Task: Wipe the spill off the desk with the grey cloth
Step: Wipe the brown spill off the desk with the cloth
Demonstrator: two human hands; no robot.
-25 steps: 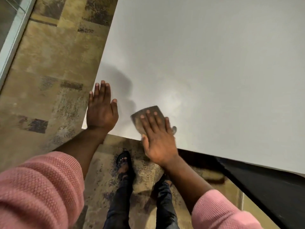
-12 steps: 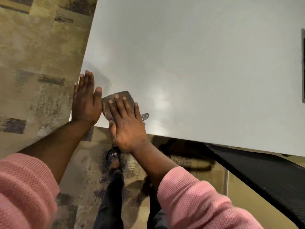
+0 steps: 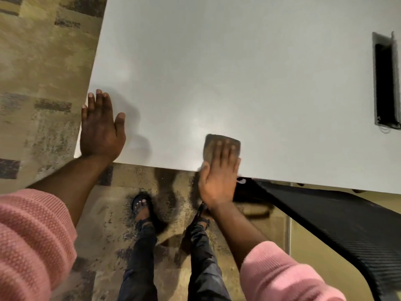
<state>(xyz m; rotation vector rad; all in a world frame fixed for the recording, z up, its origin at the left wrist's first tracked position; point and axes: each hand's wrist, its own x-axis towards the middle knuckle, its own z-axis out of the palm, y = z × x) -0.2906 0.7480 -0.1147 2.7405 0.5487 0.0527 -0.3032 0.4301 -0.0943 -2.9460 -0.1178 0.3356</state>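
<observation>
Grey cloth (image 3: 221, 146) now sits well right of your left hand (image 3: 101, 130), which it nearly touched half a second ago. Your right hand (image 3: 218, 177) presses it flat, fingers spread, at the desk's (image 3: 238, 72) near edge; the left rests open. No spill is visible, so you're probably near done.

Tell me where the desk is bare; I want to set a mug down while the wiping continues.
Bare: the wide desk stretch between the left hand and the cable slot. Crowded: the near edge, where the right hand presses the grey cloth.
</observation>
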